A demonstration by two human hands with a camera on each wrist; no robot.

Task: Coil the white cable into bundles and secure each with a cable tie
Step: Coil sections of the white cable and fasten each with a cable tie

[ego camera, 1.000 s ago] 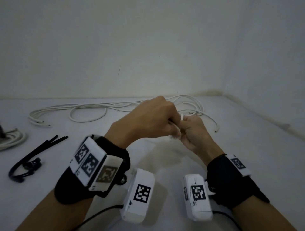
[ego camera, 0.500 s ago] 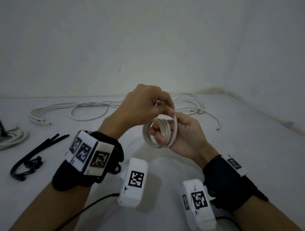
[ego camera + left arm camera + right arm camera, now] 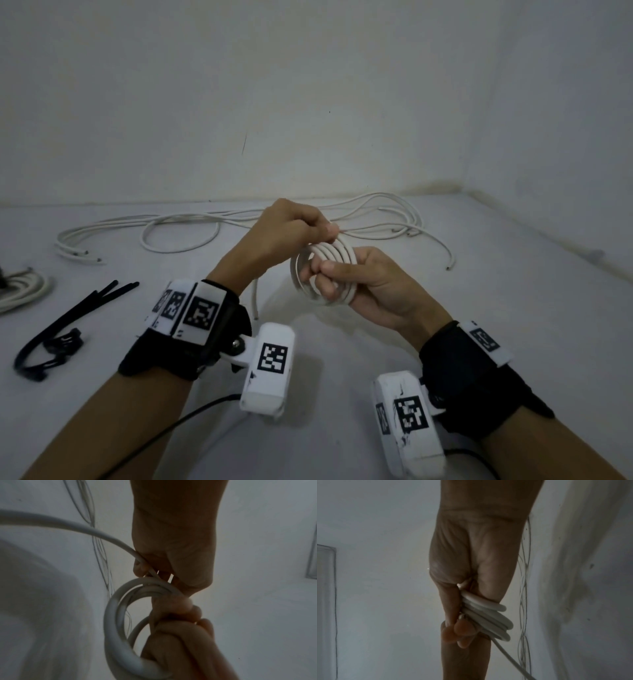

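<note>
My right hand (image 3: pixel 318 277) grips a small coil of white cable (image 3: pixel 337 255) of several loops, held upright above the table, with its fingers curled through the ring. My left hand (image 3: pixel 329 231) sits just above and left of the coil and pinches the cable strand at the coil's top. A loose tail (image 3: pixel 255 298) hangs down toward the table. In the left wrist view the strand (image 3: pixel 85 530) runs into the left fingers (image 3: pixel 140 566) above the coil (image 3: pixel 115 615). The right wrist view shows the loops (image 3: pixel 489 616) stacked against my right palm. Black cable ties (image 3: pixel 68 322) lie at the left.
Loose white cables (image 3: pixel 178 222) sprawl along the back of the white table (image 3: pixel 479 325), reaching right (image 3: pixel 442 246). A coiled white bundle (image 3: pixel 20 294) sits at the far left edge. Walls close in behind and on the right.
The two hands were clenched together with the coil hidden. The left hand has since lifted up and left with the strand, and the coil now shows in the right hand.
</note>
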